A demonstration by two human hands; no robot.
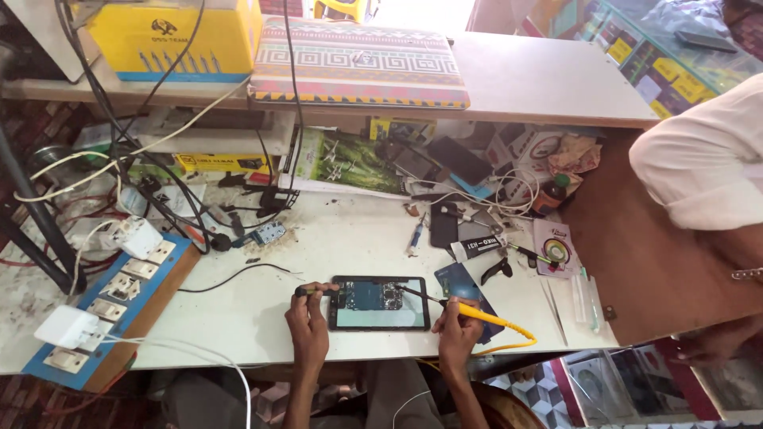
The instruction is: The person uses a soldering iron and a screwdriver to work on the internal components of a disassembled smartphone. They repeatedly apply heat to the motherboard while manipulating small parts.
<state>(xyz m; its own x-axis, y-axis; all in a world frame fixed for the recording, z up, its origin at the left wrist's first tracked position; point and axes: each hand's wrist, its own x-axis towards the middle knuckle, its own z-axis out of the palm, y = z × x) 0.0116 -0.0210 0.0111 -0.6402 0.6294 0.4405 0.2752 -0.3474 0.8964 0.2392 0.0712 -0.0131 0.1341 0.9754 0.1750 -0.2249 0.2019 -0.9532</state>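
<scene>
An opened phone (379,303) lies flat on the white worktable (334,246), its circuit board exposed at the upper half. My left hand (308,314) rests at the phone's left edge and pinches a thin dark tool (316,291) whose tip reaches the board. My right hand (458,324) sits at the phone's right edge, gripping a yellow-handled soldering iron (485,316). The iron's dark tip points left onto the board, and its yellow cord curls off to the right.
A blue switchboard with plugs (111,306) lies at the left. A yellow box (171,36) and a patterned case (362,59) sit on the shelf. Cables, phones, tweezers (554,311) and small parts crowd the back and right. Another person's white sleeve (703,163) is at right.
</scene>
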